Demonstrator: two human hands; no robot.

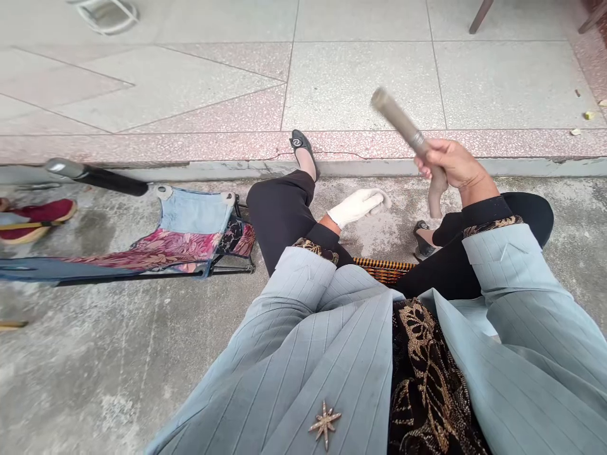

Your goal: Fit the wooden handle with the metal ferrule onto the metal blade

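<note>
My right hand (453, 165) is bare and raised, its fingers wrapped round a stick-like tool (398, 117). The tool's thick, brownish-grey shaft points up and left, with a metal band just above my fingers. Below the hand a curved greyish-brown end (435, 196) hangs down; its exact kind does not show. My left hand (358, 205), in a white knitted glove, is low over the concrete between my feet. Its fingers are curled, and a greyish rounded patch shows at their tips; whether it is a held piece or soiled glove is unclear.
Beneath me is a woven seat edge (384, 268). A folding lounge chair (194, 212) with blue and floral cloth stands left, a black-gripped handle (114, 180) behind it. Another person's red shoe (52, 212) is at far left. A low tiled step (360, 145) runs ahead.
</note>
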